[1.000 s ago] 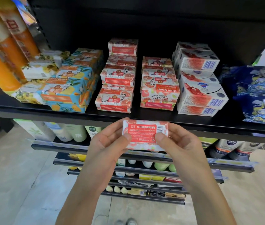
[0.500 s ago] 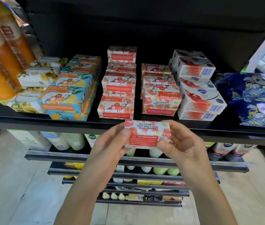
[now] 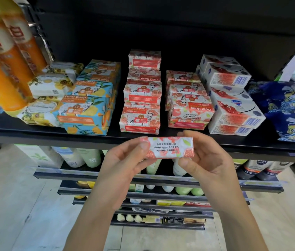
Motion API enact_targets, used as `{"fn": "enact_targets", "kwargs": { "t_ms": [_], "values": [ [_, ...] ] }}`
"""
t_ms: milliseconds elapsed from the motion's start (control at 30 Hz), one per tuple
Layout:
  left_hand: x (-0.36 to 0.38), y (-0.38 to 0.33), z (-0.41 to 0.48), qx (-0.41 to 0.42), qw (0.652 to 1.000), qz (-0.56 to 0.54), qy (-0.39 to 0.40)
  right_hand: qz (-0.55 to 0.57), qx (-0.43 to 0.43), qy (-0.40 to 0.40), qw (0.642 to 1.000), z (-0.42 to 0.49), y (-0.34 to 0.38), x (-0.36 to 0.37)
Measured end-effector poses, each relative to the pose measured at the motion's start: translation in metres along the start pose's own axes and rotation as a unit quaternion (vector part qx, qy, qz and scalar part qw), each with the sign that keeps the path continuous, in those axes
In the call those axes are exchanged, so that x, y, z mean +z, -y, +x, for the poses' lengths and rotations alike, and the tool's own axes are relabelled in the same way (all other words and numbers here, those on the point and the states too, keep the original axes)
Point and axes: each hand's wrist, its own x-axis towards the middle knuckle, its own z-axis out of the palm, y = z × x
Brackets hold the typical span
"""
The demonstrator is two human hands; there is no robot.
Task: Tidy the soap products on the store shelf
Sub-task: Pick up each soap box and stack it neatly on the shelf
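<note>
Held item: one pink-and-white paper-wrapped pomegranate goat's milk soap bar (image 3: 166, 147), long side level, label upside down to the camera. It sits in the air just in front of the front edge of the black metal shelf (image 3: 34, 132), touching no stock.

Left hand (image 3: 123, 160): thumb pressed on the bar's near face at its left end, fingers curled behind it, grasping. Right hand (image 3: 208, 158): thumb under the right end, fingers wrapped over the top, also grasping.

Open room: a bare strip runs along the shelf front ahead of all stacks. A narrow dark gap separates the blue-and-yellow citrus-print wrapped soap bars (image 3: 87, 107) from the matching pink pomegranate-print bars (image 3: 140, 120).

Counts: two hands, one held bar, two columns of pomegranate bars. The right column's front bar (image 3: 190, 113) lies with its label reversed. Beside it stand white-and-red cardboard soap boxes (image 3: 233, 115).

Obscured: exact bar count per column cannot be told, as the layers overlap. The tall orange plastic bottles (image 3: 3, 73) are cut off at the left frame edge. The lower shelves are blurred.
</note>
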Motion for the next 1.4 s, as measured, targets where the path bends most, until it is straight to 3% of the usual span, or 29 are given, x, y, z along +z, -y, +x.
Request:
{"fn": "enact_targets", "kwargs": {
  "t_ms": [333, 667, 900, 1133, 1300, 1400],
  "values": [
    [-0.006, 0.005, -0.009, 0.024, 1.000, 0.016, -0.010, -0.078, 0.103, -0.051, 0.990, -0.010, 0.010, 0.013],
    [-0.010, 0.002, -0.023, 0.042, 0.998, 0.035, 0.034, -0.045, 0.064, -0.051, 0.996, -0.020, 0.004, 0.016],
    [-0.010, -0.002, -0.028, 0.014, 1.000, -0.004, -0.011, -0.024, 0.016, -0.022, 0.999, -0.024, -0.002, 0.012],
    [-0.009, 0.003, -0.028, 0.005, 1.000, -0.004, 0.001, -0.028, -0.006, -0.007, 1.000, -0.032, -0.005, 0.014],
    [-0.006, 0.005, -0.029, 0.026, 1.000, 0.015, 0.000, -0.172, -0.018, -0.003, 0.985, -0.037, -0.001, 0.014],
    [-0.002, 0.003, -0.029, 0.044, 0.999, 0.027, -0.004, -0.343, -0.075, -0.021, 0.936, -0.034, 0.005, 0.021]
  ]
}}
